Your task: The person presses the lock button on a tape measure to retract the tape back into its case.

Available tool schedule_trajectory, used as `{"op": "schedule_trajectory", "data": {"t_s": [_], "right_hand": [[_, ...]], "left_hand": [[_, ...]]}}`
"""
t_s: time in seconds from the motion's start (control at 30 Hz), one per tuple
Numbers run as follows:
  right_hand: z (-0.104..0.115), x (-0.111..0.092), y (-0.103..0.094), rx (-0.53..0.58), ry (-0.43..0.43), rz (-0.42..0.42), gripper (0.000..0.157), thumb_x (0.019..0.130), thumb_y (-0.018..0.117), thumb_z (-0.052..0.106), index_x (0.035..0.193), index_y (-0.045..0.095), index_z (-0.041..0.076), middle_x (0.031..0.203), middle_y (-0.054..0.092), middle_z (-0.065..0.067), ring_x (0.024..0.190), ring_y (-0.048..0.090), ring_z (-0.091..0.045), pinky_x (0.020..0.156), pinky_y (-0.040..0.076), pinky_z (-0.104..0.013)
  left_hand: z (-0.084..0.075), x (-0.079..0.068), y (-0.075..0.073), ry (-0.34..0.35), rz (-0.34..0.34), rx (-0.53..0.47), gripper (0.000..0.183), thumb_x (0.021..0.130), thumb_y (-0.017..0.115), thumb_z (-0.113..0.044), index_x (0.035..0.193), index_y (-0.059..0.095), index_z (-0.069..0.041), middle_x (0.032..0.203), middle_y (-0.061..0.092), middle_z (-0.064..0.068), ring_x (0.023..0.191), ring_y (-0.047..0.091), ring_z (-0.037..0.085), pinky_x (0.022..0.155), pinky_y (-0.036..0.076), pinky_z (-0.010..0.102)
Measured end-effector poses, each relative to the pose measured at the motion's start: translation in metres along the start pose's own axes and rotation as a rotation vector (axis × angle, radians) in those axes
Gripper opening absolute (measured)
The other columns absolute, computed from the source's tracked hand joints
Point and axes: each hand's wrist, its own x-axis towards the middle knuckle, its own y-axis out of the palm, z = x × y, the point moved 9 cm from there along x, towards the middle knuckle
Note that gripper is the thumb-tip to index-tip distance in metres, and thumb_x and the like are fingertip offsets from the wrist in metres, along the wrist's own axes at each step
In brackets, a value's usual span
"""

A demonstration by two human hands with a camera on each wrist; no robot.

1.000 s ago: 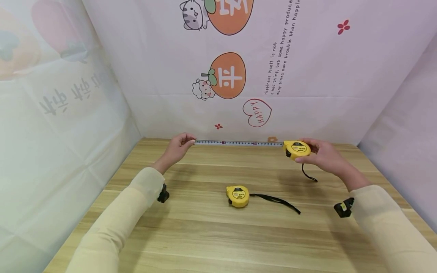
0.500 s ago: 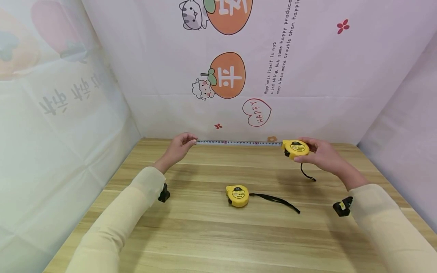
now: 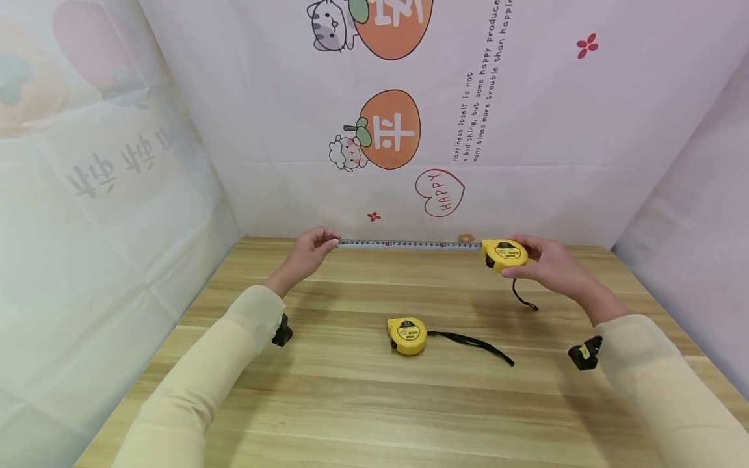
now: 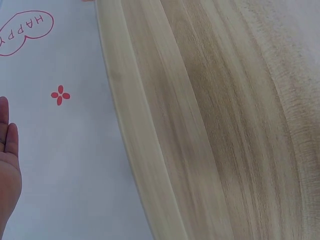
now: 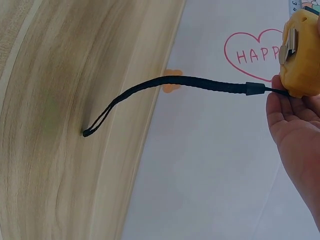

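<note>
My right hand (image 3: 547, 263) grips a yellow tape measure (image 3: 504, 254) near the back of the table, thumb on its near side. From the case a white blade (image 3: 412, 245) with printed numbers runs left in a straight line. Its far end is pinched between the thumb and fingers of my left hand (image 3: 310, 253); the very tip is hidden there. A black wrist strap (image 5: 185, 81) dangles from the held case in the right wrist view. Only part of the left hand (image 4: 7, 165) shows in the left wrist view, with no blade visible.
A second yellow tape measure (image 3: 407, 336) lies on the wooden table (image 3: 351, 403), its black strap (image 3: 474, 343) trailing right. White printed cloth (image 3: 281, 117) hangs behind the table, and pale cloth walls (image 3: 70, 260) stand at both sides.
The right hand and the tape case have shifted slightly left. The left hand has moved a little to the right, and the exposed blade is somewhat shorter. The second tape measure lies still.
</note>
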Motion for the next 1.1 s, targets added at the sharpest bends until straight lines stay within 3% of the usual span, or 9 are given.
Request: {"op": "schedule_trajectory", "data": {"t_s": [0.27,0.5,0.87,1.1], "right_hand": [[-0.001,-0.001,0.001,0.013,0.008,0.006,0.093,0.083,0.077,0.041,0.150,0.029,-0.002,0.142,0.042,-0.025,0.126,0.046,-0.037,0.082,0.045,-0.018],[-0.002,-0.001,0.001,0.026,0.002,-0.002,0.091,0.083,0.077,0.038,0.149,0.029,-0.003,0.141,0.043,-0.026,0.125,0.047,-0.037,0.079,0.044,-0.014],[-0.004,0.001,0.002,-0.007,0.000,-0.004,0.092,0.083,0.077,0.041,0.150,0.030,-0.002,0.143,0.042,-0.025,0.128,0.044,-0.038,0.094,0.044,-0.044],[-0.003,0.002,0.004,0.000,0.008,-0.001,0.093,0.083,0.077,0.042,0.150,0.030,-0.001,0.143,0.042,-0.024,0.129,0.043,-0.038,0.096,0.041,-0.049]], "left_hand": [[-0.002,0.000,0.002,0.009,0.001,0.005,0.020,0.101,0.054,-0.014,0.114,0.062,0.000,0.107,0.063,0.013,0.100,0.060,0.025,0.090,0.048,0.046],[-0.005,0.002,0.006,0.000,0.009,0.015,0.021,0.101,0.055,-0.016,0.114,0.062,-0.001,0.107,0.063,0.012,0.099,0.060,0.024,0.087,0.050,0.040],[-0.006,0.004,0.011,-0.021,0.011,0.007,0.019,0.101,0.054,-0.015,0.112,0.062,-0.002,0.105,0.063,0.011,0.098,0.059,0.022,0.086,0.049,0.041],[-0.006,0.005,0.012,-0.022,0.009,0.006,0.018,0.101,0.054,-0.014,0.112,0.062,-0.002,0.105,0.063,0.012,0.098,0.060,0.022,0.088,0.049,0.045]]}}
